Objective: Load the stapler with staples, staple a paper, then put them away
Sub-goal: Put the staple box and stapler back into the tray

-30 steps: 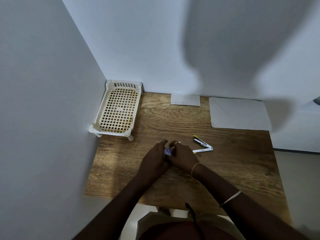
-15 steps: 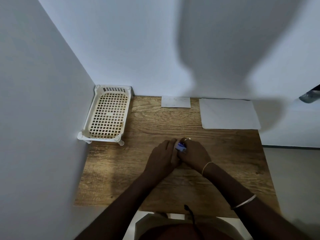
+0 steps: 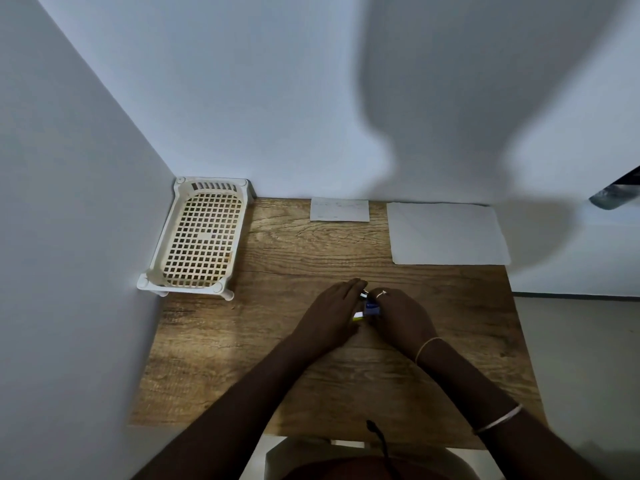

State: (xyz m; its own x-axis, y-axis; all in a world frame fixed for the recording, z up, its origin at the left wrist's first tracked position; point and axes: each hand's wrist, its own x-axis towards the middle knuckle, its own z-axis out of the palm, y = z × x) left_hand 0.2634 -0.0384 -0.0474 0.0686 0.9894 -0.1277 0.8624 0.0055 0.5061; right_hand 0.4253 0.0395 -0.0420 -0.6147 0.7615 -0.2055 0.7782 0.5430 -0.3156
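My two hands meet over the middle of the wooden table [image 3: 242, 358]. My right hand [image 3: 401, 317] pinches a small blue staple box [image 3: 372, 308] between its fingers. My left hand [image 3: 329, 317] curls over the white and yellow stapler [image 3: 358, 315], which is mostly hidden; only a white and yellow end shows between the hands, touching the blue box. A white sheet of paper [image 3: 446, 233] lies flat at the table's far right.
A cream lattice basket [image 3: 162, 251] stands on short legs in the far left corner against the walls. A small white card [image 3: 339, 210] lies at the back edge. Walls close off the left and far sides; the table's right edge drops to the floor.
Both hands, carrying the blue box, moved right to where the open stapler lay. My left hand now covers the stapler, and the box sits against it.
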